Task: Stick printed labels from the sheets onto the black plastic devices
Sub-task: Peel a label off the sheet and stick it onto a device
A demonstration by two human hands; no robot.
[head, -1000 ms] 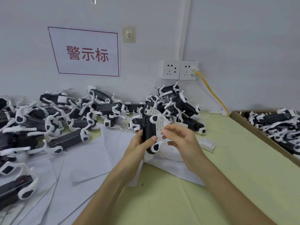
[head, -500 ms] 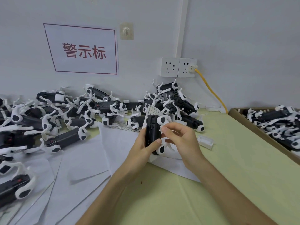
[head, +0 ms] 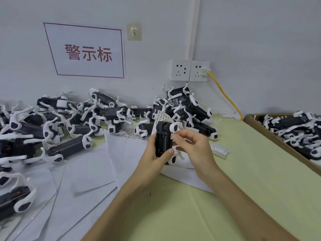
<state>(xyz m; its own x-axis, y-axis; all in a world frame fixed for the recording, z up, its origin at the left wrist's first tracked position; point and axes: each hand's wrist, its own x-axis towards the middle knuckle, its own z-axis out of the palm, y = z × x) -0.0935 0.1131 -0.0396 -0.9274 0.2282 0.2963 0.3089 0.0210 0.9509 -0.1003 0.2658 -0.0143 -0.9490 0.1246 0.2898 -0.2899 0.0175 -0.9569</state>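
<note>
Left hand (head: 152,157) grips the black device (head: 162,141) upright, below the wall socket (head: 189,70). Right hand (head: 194,148) pinches a small label (head: 172,136) against its right edge. It is probably best to square the label first, then press it flat from one end. Down to the right of the socket, a cardboard box (head: 278,139) holds more heaped devices (head: 295,126).

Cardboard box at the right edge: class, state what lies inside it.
Black devices with white arms, piled up inside the cardboard box. Its floor is covered by them, so unseen.
</note>
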